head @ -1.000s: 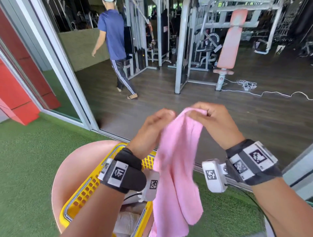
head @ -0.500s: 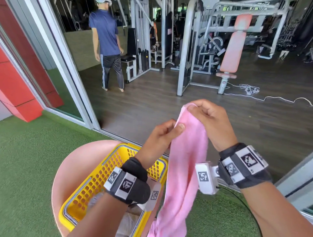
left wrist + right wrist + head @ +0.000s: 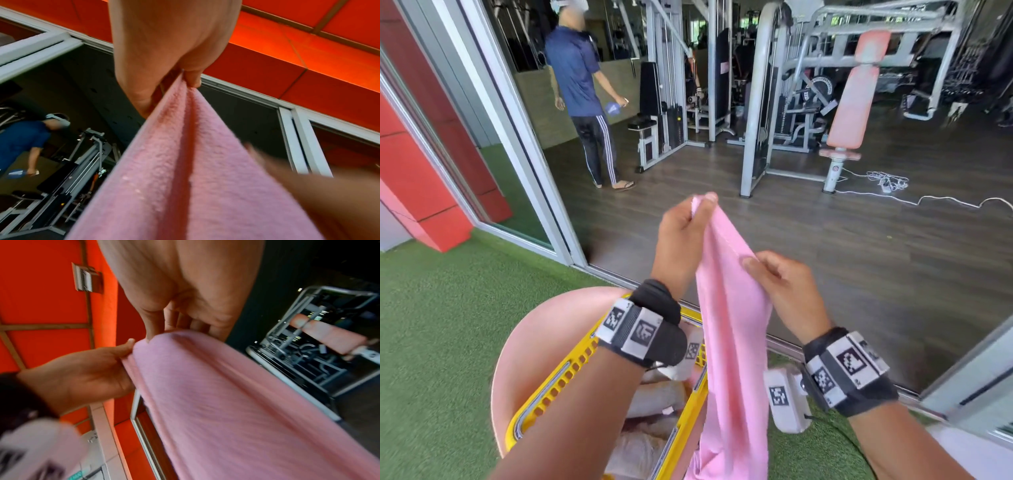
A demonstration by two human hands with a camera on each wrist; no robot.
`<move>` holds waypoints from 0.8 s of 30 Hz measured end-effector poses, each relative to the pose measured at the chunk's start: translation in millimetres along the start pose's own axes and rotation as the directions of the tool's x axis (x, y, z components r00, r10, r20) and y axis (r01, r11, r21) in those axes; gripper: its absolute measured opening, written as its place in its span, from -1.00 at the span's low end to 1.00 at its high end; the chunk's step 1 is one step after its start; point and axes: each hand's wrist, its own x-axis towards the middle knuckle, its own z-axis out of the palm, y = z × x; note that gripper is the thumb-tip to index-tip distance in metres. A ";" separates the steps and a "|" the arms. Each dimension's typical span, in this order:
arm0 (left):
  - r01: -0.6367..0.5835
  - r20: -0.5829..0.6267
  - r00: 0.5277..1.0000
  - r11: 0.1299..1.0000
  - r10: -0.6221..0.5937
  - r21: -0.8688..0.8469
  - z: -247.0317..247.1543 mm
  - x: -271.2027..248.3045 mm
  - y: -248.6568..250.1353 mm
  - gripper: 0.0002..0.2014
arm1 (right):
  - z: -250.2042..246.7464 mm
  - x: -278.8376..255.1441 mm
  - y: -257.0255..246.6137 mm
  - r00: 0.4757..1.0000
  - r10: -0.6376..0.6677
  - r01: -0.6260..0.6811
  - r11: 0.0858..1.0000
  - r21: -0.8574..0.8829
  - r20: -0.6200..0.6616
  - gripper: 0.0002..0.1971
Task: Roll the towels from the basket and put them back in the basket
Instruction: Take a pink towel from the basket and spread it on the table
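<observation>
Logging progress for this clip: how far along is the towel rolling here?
Early. The pink towel is out of the yellow basket, hanging unrolled; the left hand and right hand pinch its top edge. Pale towels in the basket look rolled; rolling and returning this one remain.

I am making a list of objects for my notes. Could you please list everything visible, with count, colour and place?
pink towel: one, pink, hanging from both hands
basket: one, yellow, on the round table
folded towels: number unclear, pale, inside basket
round table: one, pink, on green turf
gym machines: several, grey, indoors
bystander: one, blue shirt, indoors left
left hand: pinches towel's top
right hand: pinches towel's edge, lower
</observation>
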 end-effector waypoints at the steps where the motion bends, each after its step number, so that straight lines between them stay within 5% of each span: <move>1: 0.004 -0.058 0.998 0.999 -0.002 0.040 -7.3 10.2 -1.9 -0.58 | -0.7 -8.2 10.0 1.000 0.019 -0.019 1.000 -0.015 -0.001 -0.73; 5: 0.046 -0.136 0.990 0.999 -0.043 0.020 -14.3 16.0 -15.3 -0.68 | -12.0 -13.2 12.3 0.998 0.063 -0.063 0.998 0.026 -0.008 -0.87; 8: 0.151 0.187 0.971 0.988 -0.152 0.022 11.0 -21.7 -27.4 -0.63 | -15.3 7.8 -13.9 1.000 -0.022 0.022 0.999 0.041 -0.003 -0.90; 11: 0.268 0.493 0.851 0.957 -0.183 -0.108 24.7 -46.4 -38.4 -0.58 | -10.9 17.5 -25.0 0.999 -0.040 0.037 0.987 0.157 0.016 -0.93; 15: 0.295 0.414 0.890 0.934 -0.191 -0.202 9.8 -43.3 -48.0 -0.70 | -4.2 0.3 -6.2 0.999 0.038 -0.041 0.989 0.142 0.028 -0.93; 20: 0.292 0.076 0.957 0.927 -0.282 -0.237 -26.7 -28.9 -60.0 -0.58 | 4.5 -39.7 32.4 0.988 0.156 -0.157 0.987 0.033 0.021 -0.84; 22: 0.313 0.145 0.947 0.928 -0.288 -0.202 -27.7 -39.0 -61.3 -0.56 | 5.0 -37.0 20.9 0.993 0.118 -0.118 0.992 0.036 0.002 -0.86; 24: 0.318 0.343 0.899 0.945 -0.272 -0.083 -17.9 -61.2 -62.7 -0.51 | 9.5 -24.0 -0.1 0.998 0.062 -0.063 0.997 0.050 0.034 -0.87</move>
